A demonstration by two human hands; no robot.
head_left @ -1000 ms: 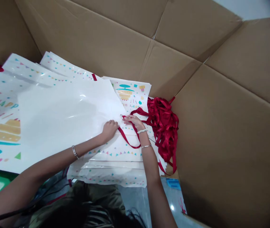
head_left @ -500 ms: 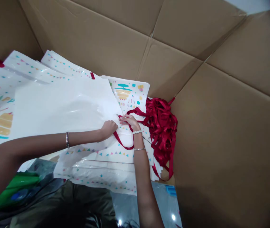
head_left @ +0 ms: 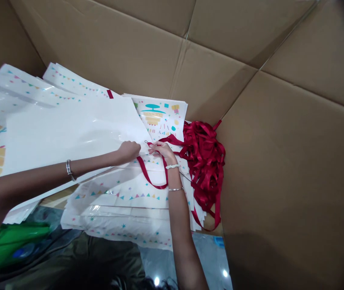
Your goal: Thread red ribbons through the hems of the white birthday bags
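Observation:
My left hand (head_left: 129, 152) is a closed fist over the edge of a blank white sheet (head_left: 69, 125). A red ribbon (head_left: 152, 183) comes out beside that fist, and its end seems to be inside it. From there the ribbon hangs in a loop and rises to my right hand (head_left: 162, 151). The right fingers pinch the ribbon together with a thin tool; its small wire loop (head_left: 146, 141) sticks out past the fingertips towards the left hand. A dark thin shaft (head_left: 185, 176) shows behind the right wrist. The printed sheets (head_left: 114, 189) lie underneath.
A tangled heap of red ribbon (head_left: 205, 161) lies at the right. More birthday-printed sheets (head_left: 159, 108) are stacked against the cardboard wall (head_left: 123, 52). Another cardboard wall (head_left: 292, 169) rises at the right. Something green (head_left: 14, 241) is at the lower left.
The left hand has shifted slightly up and left, widening the gap between the hands a little. The right hand keeps its grip. The whole view has moved slightly.

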